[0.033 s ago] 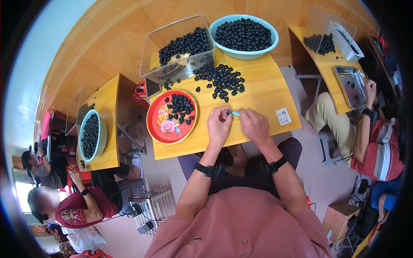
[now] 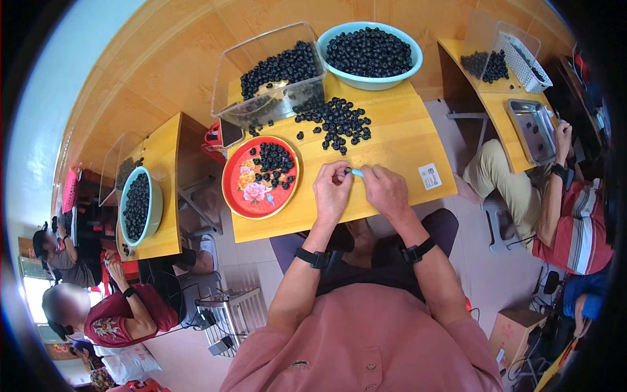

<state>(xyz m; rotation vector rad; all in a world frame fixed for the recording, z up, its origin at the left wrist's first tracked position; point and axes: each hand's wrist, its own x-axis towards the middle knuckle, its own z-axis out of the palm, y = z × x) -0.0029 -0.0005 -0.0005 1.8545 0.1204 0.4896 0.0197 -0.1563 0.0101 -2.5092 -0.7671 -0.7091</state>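
Note:
Above the near part of the yellow table (image 2: 392, 147), my left hand (image 2: 332, 189) pinches a small black ring-shaped part (image 2: 347, 171). My right hand (image 2: 386, 187) is closed on a slim tool with a light-blue handle (image 2: 357, 172), its tip against that part; the fingers hide most of the tool. Left of my hands lies a red flowered tray (image 2: 230, 189) with several black parts on it. A loose pile of black parts (image 2: 339, 121) spreads over the table just beyond my hands.
At the table's back stand a clear plastic bin (image 2: 225, 72) and a light-blue basin (image 2: 385, 83), both holding many black parts. A phone-like dark object (image 2: 231, 132) lies beside the bin. People work at side tables, one with a metal tray (image 2: 545, 160), another near a basin (image 2: 155, 206).

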